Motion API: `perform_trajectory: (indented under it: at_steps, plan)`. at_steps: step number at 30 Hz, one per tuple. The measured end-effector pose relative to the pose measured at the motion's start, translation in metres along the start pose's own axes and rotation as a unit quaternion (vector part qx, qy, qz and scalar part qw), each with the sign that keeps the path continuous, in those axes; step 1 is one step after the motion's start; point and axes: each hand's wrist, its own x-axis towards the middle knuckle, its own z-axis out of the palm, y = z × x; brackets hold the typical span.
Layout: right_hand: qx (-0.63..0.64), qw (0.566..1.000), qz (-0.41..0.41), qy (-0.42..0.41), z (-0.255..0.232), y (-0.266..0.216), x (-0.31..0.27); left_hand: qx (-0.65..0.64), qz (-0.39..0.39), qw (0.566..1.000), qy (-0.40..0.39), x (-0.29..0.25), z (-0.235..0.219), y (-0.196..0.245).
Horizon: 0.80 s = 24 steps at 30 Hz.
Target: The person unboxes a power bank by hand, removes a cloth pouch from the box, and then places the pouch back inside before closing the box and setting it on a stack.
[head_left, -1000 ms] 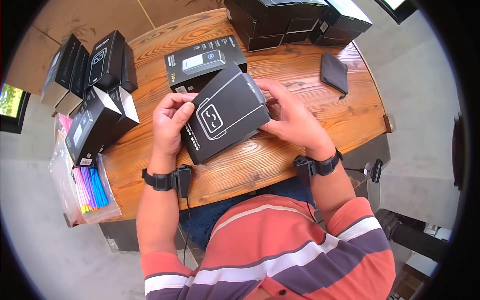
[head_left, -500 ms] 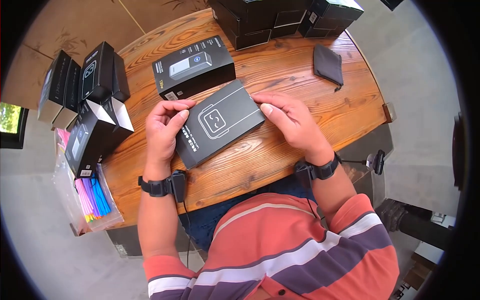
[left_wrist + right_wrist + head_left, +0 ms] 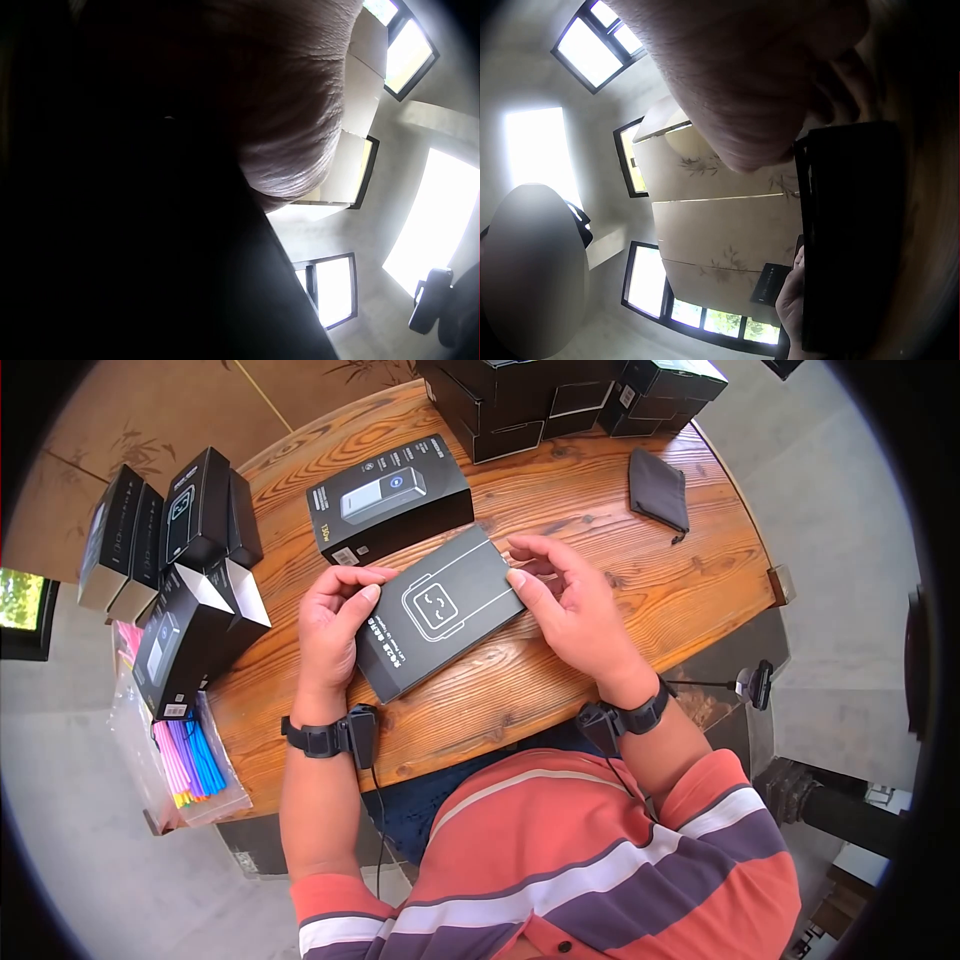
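A flat black box (image 3: 437, 610) with a white outlined smiling face and lettering on top is held tilted above the wooden table. My left hand (image 3: 334, 622) grips its left edge, thumb on top and fingers behind. At the opposite end, my right hand (image 3: 575, 605) pinches the right edge, its thumb on the corner and its fingers partly hidden beyond it. In the right wrist view the black box (image 3: 851, 240) is a dark shape under my right hand (image 3: 742, 75). A dark surface fills much of the left wrist view beside my left hand (image 3: 292, 112).
Just behind stands a larger black box (image 3: 390, 497) with a device pictured on it. More black boxes (image 3: 195, 510) stand at the left, near a bag of colourful sticks (image 3: 190, 760). Large black boxes (image 3: 520, 405) stand at the back; a dark pouch (image 3: 657, 492) lies at the right.
The flat box has come down and away from the larger box, lying flatter. A flap seen at its right end earlier no longer shows. My right thumb has moved onto its top corner.
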Motion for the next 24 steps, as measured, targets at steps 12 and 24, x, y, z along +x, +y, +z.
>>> perform_trajectory:
  at_steps: [12, 24]
  plan:
    - [0.031, 0.997, 0.071, -0.028, 0.000, 0.005, 0.012, -0.002, -0.013, 1.000, -0.011, 0.002, -0.004, -0.002]
    - [-0.196, 0.970, -0.143, 0.014, 0.003, -0.012, -0.002, -0.020, -0.015, 1.000, -0.010, 0.001, 0.002, 0.002]
